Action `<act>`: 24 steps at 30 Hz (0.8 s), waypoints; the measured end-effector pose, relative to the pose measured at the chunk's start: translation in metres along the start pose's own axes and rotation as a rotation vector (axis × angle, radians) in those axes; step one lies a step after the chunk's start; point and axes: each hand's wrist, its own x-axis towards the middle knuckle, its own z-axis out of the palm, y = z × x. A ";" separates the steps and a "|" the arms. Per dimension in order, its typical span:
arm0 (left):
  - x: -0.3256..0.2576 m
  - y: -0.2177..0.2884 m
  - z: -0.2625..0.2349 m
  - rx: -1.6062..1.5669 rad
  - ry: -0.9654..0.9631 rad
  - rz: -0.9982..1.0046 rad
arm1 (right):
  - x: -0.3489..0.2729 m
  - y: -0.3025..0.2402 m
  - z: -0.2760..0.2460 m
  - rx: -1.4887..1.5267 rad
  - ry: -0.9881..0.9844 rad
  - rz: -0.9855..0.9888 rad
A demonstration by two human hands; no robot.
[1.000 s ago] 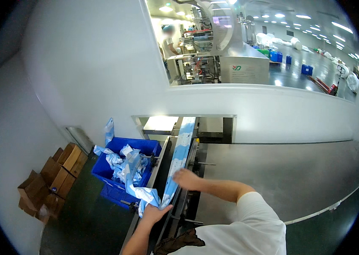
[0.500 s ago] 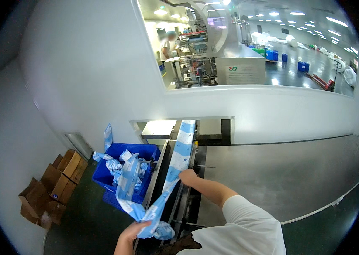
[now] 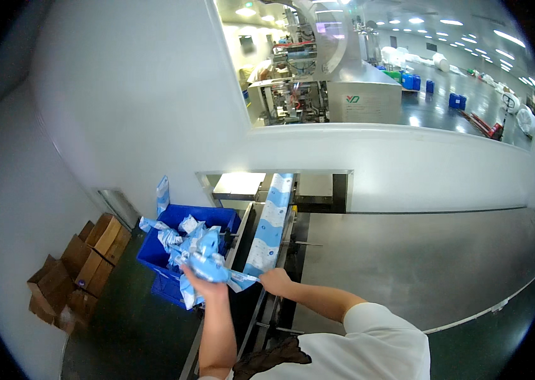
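Note:
A long strip of blue-and-white plastic packaging film comes through the wall opening and down the narrow conveyor. My right hand is closed on the film near the strip's lower end, at the conveyor's right side. My left hand is curled around a bunched wad of the same film, over the near edge of a blue plastic bin. A narrow twisted length of film runs between my two hands. Crumpled film fills the bin, and some hangs over its rims.
A wide stainless steel table stands right of the conveyor. Opened cardboard boxes sit on the floor at left. Beyond the white wall, a window shows a packaging machine and blue containers.
My left hand has moved up and forward with the bunched film, from beside the conveyor's near end to the bin. My right hand has come slightly nearer, still on the film.

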 end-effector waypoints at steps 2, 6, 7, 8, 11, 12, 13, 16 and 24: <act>0.009 -0.027 0.001 0.155 0.140 0.092 | -0.008 -0.010 0.001 0.007 0.033 -0.032; 0.029 -0.074 -0.045 1.196 0.147 0.101 | -0.019 -0.038 -0.027 -0.008 -0.013 -0.066; 0.026 -0.080 -0.047 1.415 0.051 0.109 | -0.019 -0.038 -0.024 -0.015 0.023 -0.117; 0.027 -0.080 -0.057 1.637 -0.142 0.118 | -0.019 -0.040 -0.018 -0.023 0.059 -0.169; 0.037 -0.071 -0.106 1.905 -0.343 -0.272 | -0.022 -0.054 -0.025 -0.029 0.120 -0.275; 0.040 -0.068 -0.113 1.911 -0.342 -0.470 | -0.025 -0.056 -0.030 0.026 0.189 -0.341; 0.030 -0.061 -0.102 1.893 -0.409 -0.424 | -0.026 -0.054 -0.032 0.083 0.262 -0.397; -0.004 -0.019 -0.086 1.821 -0.471 -0.372 | -0.022 -0.038 -0.047 0.150 0.242 -0.511; -0.066 0.014 -0.068 2.210 -0.672 -0.242 | 0.050 0.084 -0.045 -0.379 0.064 -0.247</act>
